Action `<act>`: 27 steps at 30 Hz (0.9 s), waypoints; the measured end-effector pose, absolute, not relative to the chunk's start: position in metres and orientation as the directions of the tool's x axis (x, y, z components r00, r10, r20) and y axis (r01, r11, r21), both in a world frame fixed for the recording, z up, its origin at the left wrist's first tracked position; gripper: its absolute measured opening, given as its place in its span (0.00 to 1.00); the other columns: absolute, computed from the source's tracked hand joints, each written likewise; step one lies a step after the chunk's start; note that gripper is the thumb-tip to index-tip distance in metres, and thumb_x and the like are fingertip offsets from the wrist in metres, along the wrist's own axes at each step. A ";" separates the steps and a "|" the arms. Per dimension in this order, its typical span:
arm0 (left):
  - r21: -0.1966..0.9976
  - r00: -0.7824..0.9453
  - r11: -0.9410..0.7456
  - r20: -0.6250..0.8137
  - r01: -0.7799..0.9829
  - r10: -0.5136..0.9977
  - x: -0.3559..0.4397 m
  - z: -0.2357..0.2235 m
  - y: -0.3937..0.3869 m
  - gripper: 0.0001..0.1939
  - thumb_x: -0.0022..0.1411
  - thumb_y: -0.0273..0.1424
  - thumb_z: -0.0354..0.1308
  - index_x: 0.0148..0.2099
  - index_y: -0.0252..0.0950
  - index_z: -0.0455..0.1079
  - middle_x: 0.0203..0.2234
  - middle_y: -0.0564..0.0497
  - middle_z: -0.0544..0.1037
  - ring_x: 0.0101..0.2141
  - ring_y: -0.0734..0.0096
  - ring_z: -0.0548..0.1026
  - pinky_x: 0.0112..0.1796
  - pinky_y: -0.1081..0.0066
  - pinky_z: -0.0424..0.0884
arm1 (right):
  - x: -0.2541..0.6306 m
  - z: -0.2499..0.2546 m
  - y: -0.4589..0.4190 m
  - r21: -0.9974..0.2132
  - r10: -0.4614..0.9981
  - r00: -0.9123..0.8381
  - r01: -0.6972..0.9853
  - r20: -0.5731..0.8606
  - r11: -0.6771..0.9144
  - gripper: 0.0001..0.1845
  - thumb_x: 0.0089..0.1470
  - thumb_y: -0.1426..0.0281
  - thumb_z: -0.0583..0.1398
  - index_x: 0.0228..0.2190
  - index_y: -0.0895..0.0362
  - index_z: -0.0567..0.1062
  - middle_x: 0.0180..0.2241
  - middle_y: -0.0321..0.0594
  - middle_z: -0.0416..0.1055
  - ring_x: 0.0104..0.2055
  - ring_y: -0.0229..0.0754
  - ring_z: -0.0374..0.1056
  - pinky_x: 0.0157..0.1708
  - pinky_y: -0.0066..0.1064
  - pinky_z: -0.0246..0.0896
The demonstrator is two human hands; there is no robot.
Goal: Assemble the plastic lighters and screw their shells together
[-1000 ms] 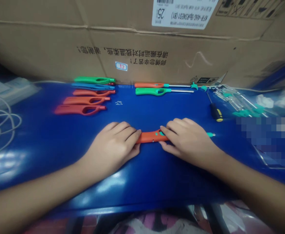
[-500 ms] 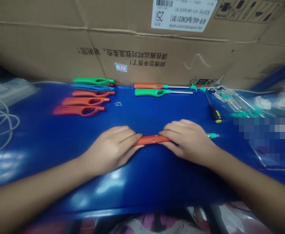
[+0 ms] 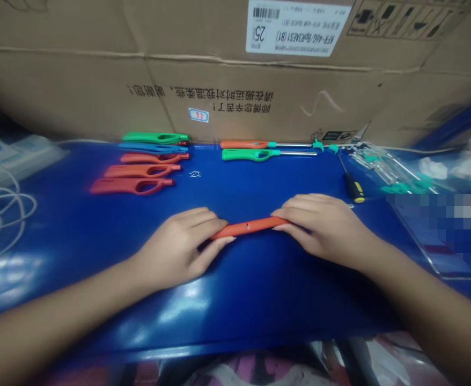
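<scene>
Orange lighter point(image 3: 248, 228) between both hands, mid-worktop point(image 3: 227, 305), between near and far edges. Long axis runs left-right, right end angled slightly toward far edge; resting or lifted, cannot tell. Left hand point(image 3: 181, 247) fingers pinch left end, right hand point(image 3: 326, 222) fingers wrap right end; neither nearer, both touching. Carton point(image 3: 94, 72) along far edge, contents hidden. Screwdriver point(image 3: 353, 187) near far right corner.

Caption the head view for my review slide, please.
Left hand and right hand hold an orange handle at a blue table, a screwdriver and cardboard box beyond.
</scene>
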State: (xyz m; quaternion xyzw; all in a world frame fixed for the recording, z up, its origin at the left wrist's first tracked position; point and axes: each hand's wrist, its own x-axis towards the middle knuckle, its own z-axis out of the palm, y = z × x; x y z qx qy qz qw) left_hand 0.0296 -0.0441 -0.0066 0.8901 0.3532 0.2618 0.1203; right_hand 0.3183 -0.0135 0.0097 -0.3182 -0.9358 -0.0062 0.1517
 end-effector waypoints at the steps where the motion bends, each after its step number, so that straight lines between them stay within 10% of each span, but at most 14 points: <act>1: 0.492 0.572 -0.663 0.346 0.564 0.744 0.030 -0.006 -0.044 0.10 0.69 0.33 0.57 0.46 0.34 0.76 0.33 0.47 0.79 0.32 0.66 0.76 0.34 0.67 0.73 | 0.318 0.010 -0.012 -0.094 0.600 -0.747 0.602 0.286 0.793 0.13 0.67 0.66 0.56 0.43 0.58 0.78 0.40 0.44 0.80 0.41 0.45 0.73 0.41 0.37 0.65; 5: 0.922 0.356 -0.124 -0.016 0.367 0.934 0.036 -0.006 -0.041 0.15 0.69 0.41 0.56 0.45 0.35 0.76 0.24 0.52 0.78 0.20 0.72 0.74 0.22 0.72 0.72 | 0.313 0.009 -0.012 -0.148 0.574 -0.782 0.555 0.242 0.819 0.21 0.66 0.59 0.57 0.53 0.57 0.75 0.48 0.46 0.78 0.48 0.47 0.72 0.49 0.40 0.64; 9: 0.966 0.307 0.251 -0.259 0.065 0.916 0.039 -0.008 -0.038 0.18 0.68 0.43 0.56 0.45 0.32 0.75 0.22 0.50 0.78 0.18 0.72 0.74 0.19 0.73 0.74 | 0.306 0.005 -0.015 -0.160 0.530 -0.815 0.506 0.234 0.848 0.27 0.65 0.57 0.58 0.59 0.58 0.70 0.52 0.47 0.75 0.51 0.48 0.70 0.49 0.41 0.65; 14: 0.953 0.344 -0.094 -0.012 0.290 0.939 0.038 -0.011 -0.043 0.19 0.65 0.41 0.62 0.53 0.36 0.74 0.31 0.50 0.82 0.24 0.72 0.79 0.29 0.72 0.79 | 0.302 0.002 -0.017 -0.176 0.517 -0.797 0.486 0.311 0.856 0.20 0.67 0.62 0.56 0.54 0.59 0.74 0.47 0.45 0.78 0.46 0.46 0.73 0.44 0.38 0.67; 19: 0.672 0.516 -0.587 0.340 0.452 0.786 0.035 -0.013 -0.045 0.13 0.64 0.32 0.65 0.51 0.39 0.77 0.42 0.52 0.82 0.41 0.71 0.80 0.43 0.75 0.75 | 0.299 0.000 -0.019 -0.190 0.473 -0.810 0.434 0.345 0.881 0.16 0.68 0.65 0.55 0.49 0.60 0.76 0.46 0.42 0.79 0.44 0.43 0.74 0.45 0.36 0.66; 27: 0.640 0.618 -0.660 0.347 0.393 0.705 0.037 -0.013 -0.051 0.11 0.67 0.29 0.62 0.51 0.37 0.76 0.41 0.52 0.82 0.39 0.74 0.80 0.42 0.78 0.74 | 0.295 -0.003 -0.028 -0.274 0.470 -0.793 0.388 0.388 0.880 0.12 0.66 0.69 0.56 0.44 0.59 0.77 0.42 0.41 0.80 0.41 0.42 0.75 0.40 0.35 0.65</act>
